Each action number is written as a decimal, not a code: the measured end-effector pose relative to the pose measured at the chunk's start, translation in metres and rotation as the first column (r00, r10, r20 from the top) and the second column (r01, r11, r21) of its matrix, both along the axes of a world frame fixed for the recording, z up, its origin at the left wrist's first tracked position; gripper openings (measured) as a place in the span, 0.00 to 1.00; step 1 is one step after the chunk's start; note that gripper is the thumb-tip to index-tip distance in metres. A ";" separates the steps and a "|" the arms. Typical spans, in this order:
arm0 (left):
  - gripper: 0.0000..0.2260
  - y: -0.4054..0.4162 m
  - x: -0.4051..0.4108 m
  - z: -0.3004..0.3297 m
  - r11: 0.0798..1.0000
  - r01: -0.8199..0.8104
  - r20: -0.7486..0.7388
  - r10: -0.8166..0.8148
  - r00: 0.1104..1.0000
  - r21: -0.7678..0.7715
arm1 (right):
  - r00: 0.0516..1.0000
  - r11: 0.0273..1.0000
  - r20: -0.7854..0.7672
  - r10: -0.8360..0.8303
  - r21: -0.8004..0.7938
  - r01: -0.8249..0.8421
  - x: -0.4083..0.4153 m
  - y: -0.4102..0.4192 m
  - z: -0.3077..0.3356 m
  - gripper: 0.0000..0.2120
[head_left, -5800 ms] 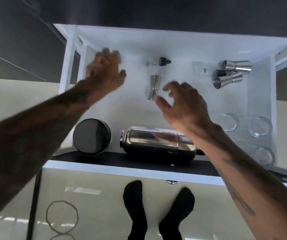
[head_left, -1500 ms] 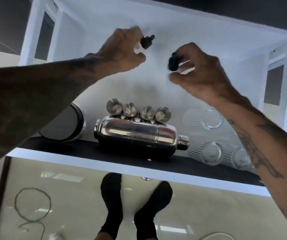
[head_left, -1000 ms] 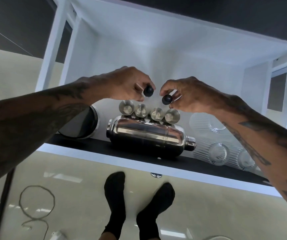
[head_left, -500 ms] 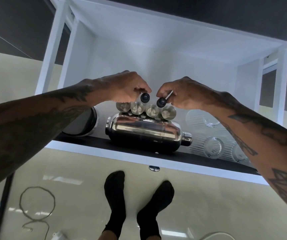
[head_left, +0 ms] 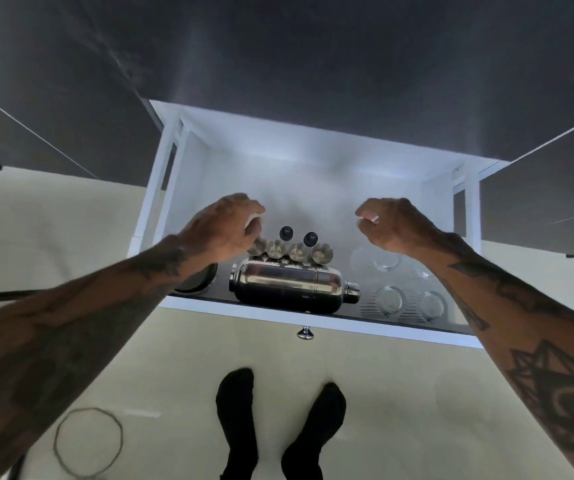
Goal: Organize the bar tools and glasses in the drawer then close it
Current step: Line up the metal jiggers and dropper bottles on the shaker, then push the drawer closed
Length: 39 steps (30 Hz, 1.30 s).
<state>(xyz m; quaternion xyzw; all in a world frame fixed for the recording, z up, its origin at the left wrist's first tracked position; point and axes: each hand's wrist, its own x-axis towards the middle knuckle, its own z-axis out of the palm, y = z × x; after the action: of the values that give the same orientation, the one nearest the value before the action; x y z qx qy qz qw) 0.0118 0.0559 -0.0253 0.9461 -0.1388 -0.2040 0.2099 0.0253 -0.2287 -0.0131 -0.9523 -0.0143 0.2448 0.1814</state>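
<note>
The white drawer [head_left: 316,325] is pulled out below me. A chrome shaker [head_left: 292,287] lies on its side along the front. Behind it stands a row of several steel jiggers [head_left: 287,250], and behind those two black-capped pourers [head_left: 286,233] [head_left: 310,238]. Three clear glasses [head_left: 387,301] sit at the front right. A round dark-lidded tin [head_left: 197,280] is partly hidden under my left forearm. My left hand [head_left: 224,225] hovers just left of the jiggers, fingers loosely curled, holding nothing. My right hand [head_left: 387,225] hovers above the glasses, also holding nothing.
A chrome knob [head_left: 305,332] sticks out of the drawer front. Dark cabinet fronts [head_left: 313,64] rise behind and beside the drawer. My feet in black socks [head_left: 278,424] stand on the glossy beige floor, with a wire loop [head_left: 88,443] lying at the left.
Both hands let go of the black-capped pourers, which now stand behind the jiggers, and moved apart, left hand leftward and right hand rightward.
</note>
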 end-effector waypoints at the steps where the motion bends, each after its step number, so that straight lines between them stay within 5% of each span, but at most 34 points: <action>1: 0.17 0.002 -0.012 0.004 1.000 -0.007 0.061 0.006 0.998 0.012 | 0.999 0.999 0.018 -0.036 -0.023 0.036 -0.009 -0.003 0.003 0.16; 10: 0.27 -0.020 -0.158 0.016 0.994 -0.027 0.203 0.005 0.979 0.102 | 0.994 0.978 0.104 -0.010 -0.208 0.032 -0.163 -0.003 0.012 0.25; 16: 0.31 -0.018 -0.204 0.005 0.987 0.031 0.273 -0.074 0.959 0.158 | 0.960 0.988 0.278 0.030 -0.154 0.014 -0.229 0.001 0.000 0.34; 28: 0.33 0.002 -0.189 -0.013 0.950 0.152 0.298 -0.233 0.926 0.271 | 0.940 0.981 0.326 0.102 -0.192 -0.040 -0.224 -0.006 -0.015 0.36; 39: 0.37 -0.007 -0.083 -0.024 0.953 0.152 0.334 -0.237 0.912 0.262 | 0.939 0.957 0.325 0.110 -0.291 -0.011 -0.119 -0.009 -0.016 0.37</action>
<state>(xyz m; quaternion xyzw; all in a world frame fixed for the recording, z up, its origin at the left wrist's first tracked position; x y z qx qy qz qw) -0.0711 0.0489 -0.0492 0.9665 -0.2446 -0.0610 0.0479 -0.0939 -0.2381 -0.0295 -0.9953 -0.0393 0.0830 0.0298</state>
